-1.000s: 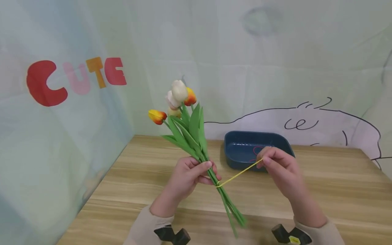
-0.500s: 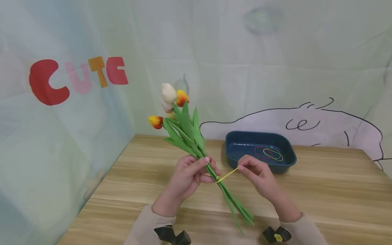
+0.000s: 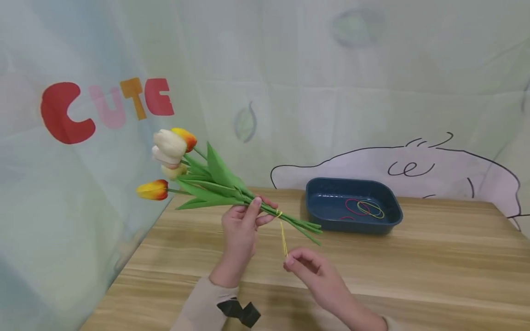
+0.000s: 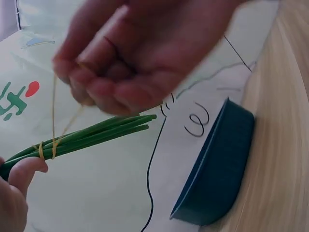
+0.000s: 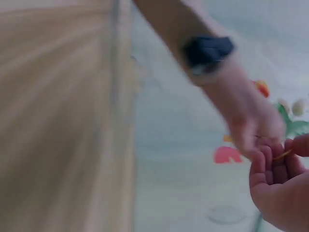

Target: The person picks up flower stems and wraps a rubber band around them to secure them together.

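Observation:
A bunch of artificial tulips [image 3: 219, 177], white and yellow-orange with green leaves, lies tilted in my left hand [image 3: 241, 230], heads to the left and stem ends to the right. My left fingers and thumb grip the stems. A yellow rubber band [image 3: 283, 239] loops round the stems just beyond that grip. My right hand [image 3: 320, 280] pinches the band's free end and pulls it taut below the stems. In the left wrist view, turns of the band circle the green stems [image 4: 101, 131], and two strands rise to my blurred right hand [image 4: 130, 63].
A dark blue tray [image 3: 352, 226] stands at the back of the wooden table [image 3: 434, 262]. Inside it lie several red and yellow rubber bands [image 3: 370, 209]. A printed cloth backdrop [image 3: 331, 115] hangs behind and to the left of the table.
My right hand has moved left and down, carrying the band's end from the right of the stems to below them. The bouquet has tipped left, its stems now nearer horizontal.

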The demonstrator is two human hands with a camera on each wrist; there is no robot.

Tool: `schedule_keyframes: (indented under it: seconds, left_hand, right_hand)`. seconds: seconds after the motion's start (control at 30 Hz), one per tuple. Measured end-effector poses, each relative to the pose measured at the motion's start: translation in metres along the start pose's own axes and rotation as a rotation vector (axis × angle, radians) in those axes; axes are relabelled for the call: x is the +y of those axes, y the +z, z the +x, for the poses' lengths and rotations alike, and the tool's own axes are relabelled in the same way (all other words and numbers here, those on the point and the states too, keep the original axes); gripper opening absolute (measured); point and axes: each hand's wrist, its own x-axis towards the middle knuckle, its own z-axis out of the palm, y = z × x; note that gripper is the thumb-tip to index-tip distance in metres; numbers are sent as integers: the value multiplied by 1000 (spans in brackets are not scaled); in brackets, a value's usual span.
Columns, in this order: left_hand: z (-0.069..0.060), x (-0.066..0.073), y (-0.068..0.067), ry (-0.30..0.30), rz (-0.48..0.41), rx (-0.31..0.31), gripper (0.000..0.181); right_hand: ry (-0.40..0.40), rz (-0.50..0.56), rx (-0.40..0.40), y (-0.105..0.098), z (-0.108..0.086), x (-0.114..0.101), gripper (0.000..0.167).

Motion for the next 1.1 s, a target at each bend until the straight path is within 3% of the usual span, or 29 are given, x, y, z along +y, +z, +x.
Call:
schedule_keyframes:
  seconds: [0.1,0.2,0.33,0.4,0.43,0.53,0.6,0.73,0.83,0.9,1.0,1.1]
  left_hand:
    - [-1,-5,-3,51,176,-41,19]
    - [-5,-6,-1,8,245,-169,18]
    - [-10,3,5,-167,75,-402,16]
    - [-12,9,7,-257,-74,-464,17]
    - [-12,12,8,-292,-146,-467,19]
    - [-11,18,8,-339,-289,-386,29]
    - [-9,22,8,-361,-328,-273,33]
    - [-6,21,10,-379,-343,-42,36]
    - [-6,14,11,-305,-280,64,31]
    - [-8,8,11,-206,-155,75,24]
    - [-11,1,11,-60,71,30,16]
    - [-13,-1,11,-7,177,-74,19]
  right_hand:
    - [-112,-21,-6,-19,3,-17,18]
    - [-328,-23,-20,-45,9,-23,11]
    - [-553,-22,-77,-81,16,-23,19]
    - [-597,-47,-112,-93,20,-19,21]
    - [-595,-68,-126,-97,22,-16,19]
    - [-559,-96,-147,-90,28,-1,16]
    - [-533,-156,-120,-72,29,12,12]
    - [-569,-128,-29,-20,22,34,12]
    - [-595,-106,55,8,12,35,16]
    - [-581,-162,100,12,7,28,17]
    - [-561,-230,106,-1,5,8,17]
    - [-573,-231,91,-29,9,-11,17]
